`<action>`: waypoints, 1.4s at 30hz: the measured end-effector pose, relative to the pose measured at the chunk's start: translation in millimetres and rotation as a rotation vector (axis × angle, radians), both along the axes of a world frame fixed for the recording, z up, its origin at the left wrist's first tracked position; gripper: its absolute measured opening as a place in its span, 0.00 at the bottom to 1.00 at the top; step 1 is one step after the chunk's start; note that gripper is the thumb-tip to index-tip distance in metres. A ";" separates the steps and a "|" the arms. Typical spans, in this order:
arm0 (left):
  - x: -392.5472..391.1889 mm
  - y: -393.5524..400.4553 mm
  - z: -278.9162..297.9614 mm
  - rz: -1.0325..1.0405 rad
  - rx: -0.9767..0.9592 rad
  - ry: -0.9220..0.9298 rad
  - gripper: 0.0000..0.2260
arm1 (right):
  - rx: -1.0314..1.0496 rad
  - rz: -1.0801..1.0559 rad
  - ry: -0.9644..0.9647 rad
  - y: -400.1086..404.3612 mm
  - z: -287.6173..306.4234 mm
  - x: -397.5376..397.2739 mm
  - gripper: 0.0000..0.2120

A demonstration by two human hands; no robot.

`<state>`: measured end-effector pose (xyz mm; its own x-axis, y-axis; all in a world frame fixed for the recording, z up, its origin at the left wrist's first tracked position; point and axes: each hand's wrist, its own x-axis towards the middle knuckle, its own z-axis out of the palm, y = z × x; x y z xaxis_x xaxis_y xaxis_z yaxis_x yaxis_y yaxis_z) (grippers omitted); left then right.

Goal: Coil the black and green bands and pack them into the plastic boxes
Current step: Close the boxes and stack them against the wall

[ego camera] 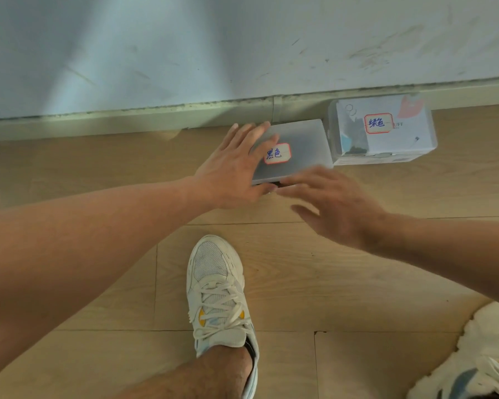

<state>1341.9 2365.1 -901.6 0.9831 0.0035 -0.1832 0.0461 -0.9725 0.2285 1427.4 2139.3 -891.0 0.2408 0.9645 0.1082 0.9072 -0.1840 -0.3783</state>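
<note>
So we're at the black box (296, 151) on the floor (357, 283) by the wall's edge, green box (383, 131) touching its right side. Left hand (231, 168) lies flat, fingers straight, on the lid; right hand (334, 203) hovers spread at the front edge, holding nothing. No bands visible. Looks like closing up; next we'd press the lid shut evenly.

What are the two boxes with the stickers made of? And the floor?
The box with the 黑色 label looks like frosted, cloudy plastic: its lid is smooth and dull grey. The box with the 绿色 label seems clearer plastic, since dark shapes show through. The floor looks like wood or wood-look planks, with grain and seams.
</note>
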 end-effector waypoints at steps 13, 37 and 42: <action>13.7 -5.2 10.1 0.164 -0.197 0.015 0.37 | -0.495 -0.100 -0.053 66.5 24.9 51.1 0.39; 12.9 -14.5 12.0 0.080 -0.037 -0.018 0.24 | -0.518 -0.009 -0.149 58.4 25.0 46.0 0.25; 10.5 -18.9 11.1 0.049 0.026 -0.017 0.22 | -0.495 -0.009 -0.166 57.7 19.6 43.0 0.28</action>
